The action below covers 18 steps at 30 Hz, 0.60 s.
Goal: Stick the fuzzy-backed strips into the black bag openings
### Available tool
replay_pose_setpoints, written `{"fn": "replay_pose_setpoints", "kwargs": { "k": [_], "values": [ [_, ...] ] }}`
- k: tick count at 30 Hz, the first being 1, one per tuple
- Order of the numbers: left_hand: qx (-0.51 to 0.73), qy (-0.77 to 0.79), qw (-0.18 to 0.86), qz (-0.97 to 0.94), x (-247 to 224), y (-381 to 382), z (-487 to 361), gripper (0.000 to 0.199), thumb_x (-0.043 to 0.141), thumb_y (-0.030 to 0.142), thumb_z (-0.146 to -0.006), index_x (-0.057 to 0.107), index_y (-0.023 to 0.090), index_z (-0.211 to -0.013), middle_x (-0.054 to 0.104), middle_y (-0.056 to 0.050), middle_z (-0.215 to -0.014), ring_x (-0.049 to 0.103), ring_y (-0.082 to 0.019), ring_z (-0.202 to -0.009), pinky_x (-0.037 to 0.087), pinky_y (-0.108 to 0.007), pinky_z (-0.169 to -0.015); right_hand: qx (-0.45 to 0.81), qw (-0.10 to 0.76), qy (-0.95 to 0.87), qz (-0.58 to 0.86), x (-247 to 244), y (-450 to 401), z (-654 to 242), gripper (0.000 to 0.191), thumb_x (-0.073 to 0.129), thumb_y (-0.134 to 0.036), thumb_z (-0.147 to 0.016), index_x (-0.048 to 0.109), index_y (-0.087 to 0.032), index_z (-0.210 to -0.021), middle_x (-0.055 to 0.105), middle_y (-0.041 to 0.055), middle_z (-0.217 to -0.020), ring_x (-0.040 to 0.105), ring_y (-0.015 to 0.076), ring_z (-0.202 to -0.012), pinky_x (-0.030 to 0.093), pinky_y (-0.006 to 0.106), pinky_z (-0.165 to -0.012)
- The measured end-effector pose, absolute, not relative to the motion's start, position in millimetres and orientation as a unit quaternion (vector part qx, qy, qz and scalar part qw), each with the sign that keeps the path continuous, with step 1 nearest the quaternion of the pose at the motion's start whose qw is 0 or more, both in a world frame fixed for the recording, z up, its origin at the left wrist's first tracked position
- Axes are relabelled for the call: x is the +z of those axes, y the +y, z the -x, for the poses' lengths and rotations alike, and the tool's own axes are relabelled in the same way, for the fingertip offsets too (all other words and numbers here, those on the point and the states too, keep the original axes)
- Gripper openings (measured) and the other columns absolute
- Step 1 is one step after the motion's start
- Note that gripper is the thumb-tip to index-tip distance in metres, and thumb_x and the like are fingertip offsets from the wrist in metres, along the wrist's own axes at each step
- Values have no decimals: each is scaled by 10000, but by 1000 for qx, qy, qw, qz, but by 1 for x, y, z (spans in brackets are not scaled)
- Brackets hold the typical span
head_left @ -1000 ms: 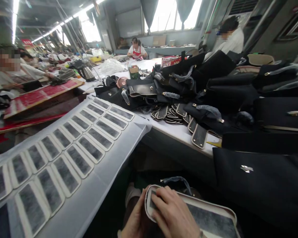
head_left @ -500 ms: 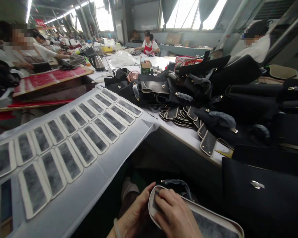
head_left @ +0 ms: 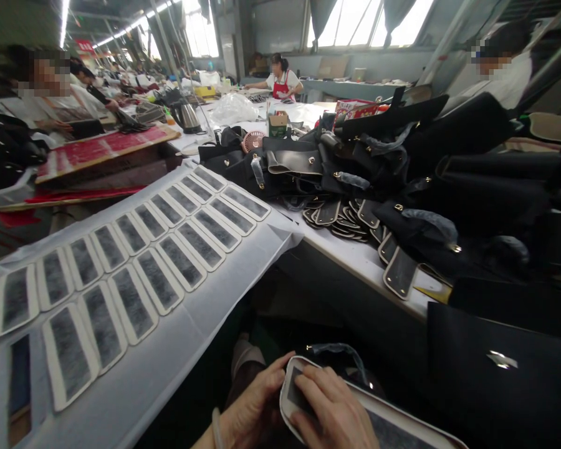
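At the bottom centre lies a long dark panel with a pale raised rim (head_left: 402, 424), its rounded end towards the left. My left hand (head_left: 257, 399) grips that rounded end from the outside, thumb along the rim. My right hand (head_left: 331, 399) is inside the rim, its bent fingers pressing on the panel near the same end; its fingertips are partly hidden. A black bag handle in clear wrap (head_left: 339, 350) with gold fittings shows just behind the hands.
Rows of pale-edged dark panels (head_left: 133, 299) lie on a white-covered table (head_left: 206, 324) at left. Black bags (head_left: 509, 355) and a heap of small dark pieces (head_left: 346, 218) cover the table at right. Several people work beyond, one in a red apron (head_left: 283, 84).
The view has shifted slightly, so the surroundings sit a little further right. My right hand's fingers have drawn closer together on the panel; my left hand stays at its end.
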<state>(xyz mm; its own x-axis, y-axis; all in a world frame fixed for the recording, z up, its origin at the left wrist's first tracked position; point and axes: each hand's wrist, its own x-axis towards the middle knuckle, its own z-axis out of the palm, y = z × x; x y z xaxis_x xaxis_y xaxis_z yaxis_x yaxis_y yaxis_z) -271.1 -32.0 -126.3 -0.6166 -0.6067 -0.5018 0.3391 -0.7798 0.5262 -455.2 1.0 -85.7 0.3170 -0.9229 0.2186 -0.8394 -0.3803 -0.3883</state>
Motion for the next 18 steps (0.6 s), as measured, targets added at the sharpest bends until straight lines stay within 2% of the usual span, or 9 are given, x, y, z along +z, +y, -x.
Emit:
{"fn": "replay_pose_setpoints", "kwargs": {
  "k": [4,7,10,13,15,17,18],
  "values": [
    [-885,-197,267,-325,-115,-36,275,621,620,382,-869,470,167,-1433,596,-135,-1336,572,-262,-1205,382,-392,-1087,-223,73,542,807,-87,1,455,443,727,-248,-735,581,-311,-1149,701,-72,-1166,694,173,-974,577,266,-850],
    [-878,-225,269,-325,-106,-41,277,619,639,372,-840,506,165,-1408,610,-143,-1313,552,-290,-1237,315,-440,-1143,-235,42,530,814,-90,1,456,449,728,-265,-728,576,-293,-1150,708,-59,-1155,701,179,-949,582,266,-823],
    [-846,-296,265,-354,-104,-44,278,590,647,372,-827,551,157,-1367,616,-140,-1314,530,-302,-1272,300,-433,-1158,-244,35,525,815,-95,2,456,430,722,-248,-720,586,-268,-1128,714,-31,-1142,700,190,-922,583,263,-792],
    [-819,-345,262,-376,-105,-45,278,602,618,414,-849,524,176,-1394,603,-127,-1347,522,-291,-1288,309,-430,-1164,-250,61,552,793,-98,4,452,415,686,-180,-715,604,-257,-1114,713,-10,-1138,691,213,-930,586,287,-782],
    [-778,-395,255,-417,-108,-46,278,603,627,468,-831,553,219,-1375,556,-101,-1413,456,-285,-1355,253,-424,-1198,-270,86,574,768,-95,6,448,407,653,-135,-713,620,-253,-1100,711,1,-1141,687,226,-932,593,312,-786],
    [-723,-455,249,-456,-110,-47,280,584,637,513,-806,606,251,-1327,485,-68,-1485,361,-278,-1425,182,-400,-1225,-308,145,571,747,-86,9,445,392,635,-115,-722,640,-257,-1087,716,1,-1128,687,217,-937,596,302,-808],
    [-708,-477,242,-461,-110,-48,281,578,633,529,-803,619,256,-1312,469,-59,-1498,347,-280,-1433,188,-396,-1224,-336,184,562,733,-79,12,445,379,622,-114,-740,650,-259,-1089,722,2,-1117,688,207,-951,593,288,-833]
  ]
}}
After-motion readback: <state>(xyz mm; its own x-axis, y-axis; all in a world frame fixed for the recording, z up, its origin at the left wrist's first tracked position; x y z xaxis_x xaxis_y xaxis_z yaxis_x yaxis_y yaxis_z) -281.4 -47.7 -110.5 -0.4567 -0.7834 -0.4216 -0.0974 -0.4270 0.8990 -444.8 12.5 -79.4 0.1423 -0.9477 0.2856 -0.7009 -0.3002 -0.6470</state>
